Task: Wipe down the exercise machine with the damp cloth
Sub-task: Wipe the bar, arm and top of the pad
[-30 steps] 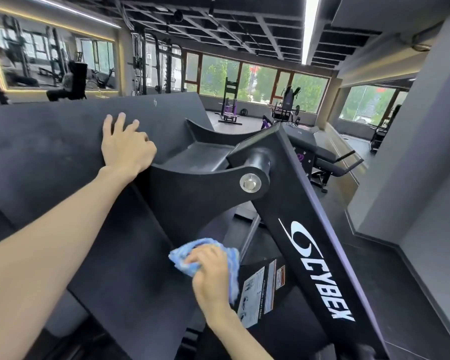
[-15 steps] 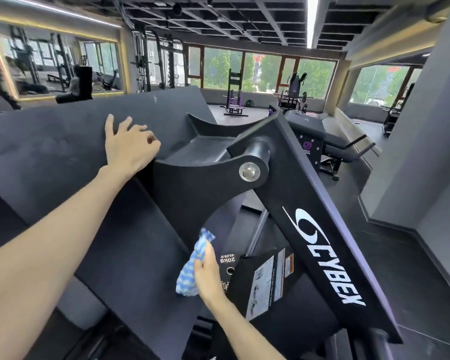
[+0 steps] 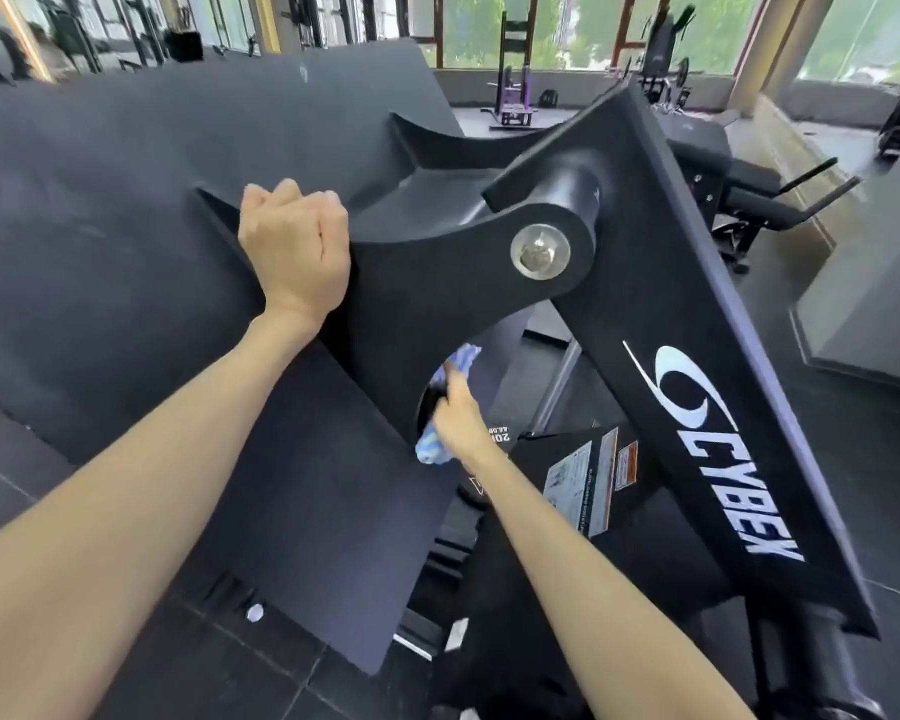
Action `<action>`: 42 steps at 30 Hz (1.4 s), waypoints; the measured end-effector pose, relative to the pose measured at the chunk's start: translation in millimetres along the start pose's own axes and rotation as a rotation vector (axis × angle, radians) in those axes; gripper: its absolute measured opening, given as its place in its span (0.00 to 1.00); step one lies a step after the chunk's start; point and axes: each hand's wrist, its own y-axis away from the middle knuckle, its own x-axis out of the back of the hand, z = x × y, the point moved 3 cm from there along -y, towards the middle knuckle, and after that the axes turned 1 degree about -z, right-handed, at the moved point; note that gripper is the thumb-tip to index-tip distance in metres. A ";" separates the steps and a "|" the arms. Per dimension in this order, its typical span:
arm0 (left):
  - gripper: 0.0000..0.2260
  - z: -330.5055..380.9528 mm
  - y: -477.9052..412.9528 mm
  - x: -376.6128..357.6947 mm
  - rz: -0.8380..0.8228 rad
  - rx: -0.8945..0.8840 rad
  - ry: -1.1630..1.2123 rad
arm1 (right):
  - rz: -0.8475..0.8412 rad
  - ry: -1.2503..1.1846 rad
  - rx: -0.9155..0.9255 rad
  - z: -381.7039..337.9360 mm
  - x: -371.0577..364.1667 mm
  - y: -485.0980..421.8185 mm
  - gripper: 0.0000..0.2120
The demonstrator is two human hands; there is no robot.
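The left hand [image 3: 297, 246] curls over the top edge of the machine's [image 3: 697, 314] black bracket, left of the silver pivot bolt [image 3: 540, 250] — fingers wrapped round the rim. Below the bolt, the right hand [image 3: 455, 415] holds the blue cloth [image 3: 432, 449], bunched in its grip, against the bracket's underside — cloth showing above and below the hand. Right of the bolt runs the beam with the white logo [image 3: 718, 449].

Your left hand [image 3: 297, 246] has curled its fingers over the bracket's edge [image 3: 385, 246], and your right hand [image 3: 455, 415] has carried the cloth [image 3: 430, 449] in beneath the bracket
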 end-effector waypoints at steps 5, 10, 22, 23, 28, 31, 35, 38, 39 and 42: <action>0.18 -2.4 3.9 -3.8 0.039 0.002 -0.017 | 0.003 -0.017 0.148 7.7 -11.5 2.8 0.30; 0.16 8.0 8.7 -2.5 0.012 0.127 0.117 | -0.001 -0.048 0.234 23.4 -17.5 0.6 0.25; 0.25 43.6 112.3 12.0 -0.089 0.329 0.051 | 0.114 0.228 0.319 27.9 -26.0 -7.2 0.28; 0.26 39.5 121.6 11.5 -0.117 0.315 -0.021 | 0.105 0.211 0.386 29.1 -18.8 -11.7 0.27; 0.24 40.8 128.0 6.0 -0.091 0.260 -0.236 | 0.054 0.169 0.424 30.7 4.6 -64.8 0.23; 0.23 42.3 130.1 5.3 -0.074 0.230 -0.287 | 0.113 0.135 0.282 16.3 13.0 -97.4 0.23; 0.23 46.3 129.0 4.0 -0.055 0.234 -0.305 | 0.147 0.040 0.398 4.2 -0.8 -73.5 0.25; 0.23 48.6 128.1 4.6 -0.063 0.243 -0.295 | 0.054 0.152 0.711 24.0 -14.8 -31.6 0.26; 0.23 49.4 127.8 5.2 -0.068 0.246 -0.289 | 0.015 0.183 0.765 30.5 -14.9 -29.6 0.27; 0.24 50.6 125.9 5.8 -0.063 0.267 -0.244 | 0.017 -0.094 0.607 18.3 -4.8 -45.6 0.27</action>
